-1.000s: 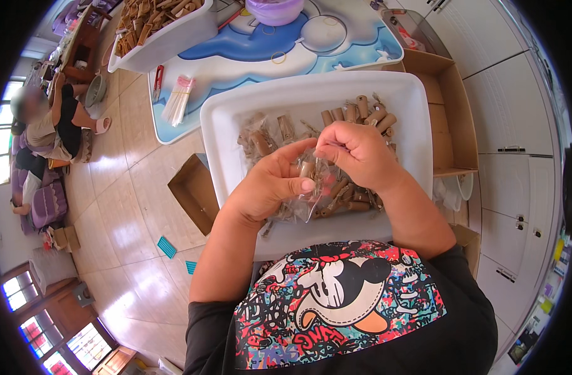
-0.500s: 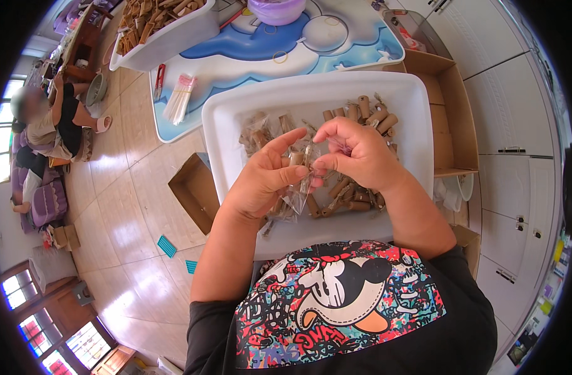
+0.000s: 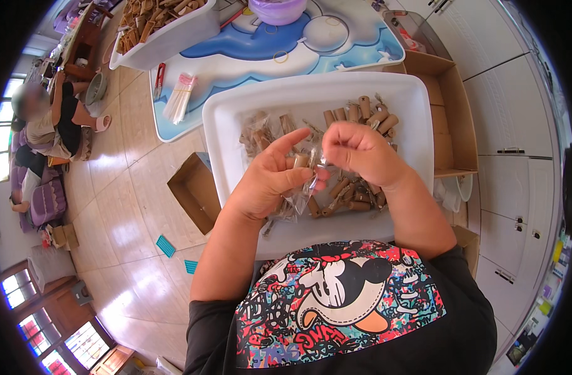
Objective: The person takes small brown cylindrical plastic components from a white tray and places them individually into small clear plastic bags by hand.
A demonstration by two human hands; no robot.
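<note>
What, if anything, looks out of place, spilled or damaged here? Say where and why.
One flat teal piece and a partly hidden second teal piece lie loose on the tiled floor, left of the white tub. They look odd there, perhaps dropped. I see no clear spill or damage.

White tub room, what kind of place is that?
It's probably a home where people do handwork. There are tall white cupboards on the right and what looks like a purple sofa on the left, while the white tub holds lots of brown tubes.
</note>
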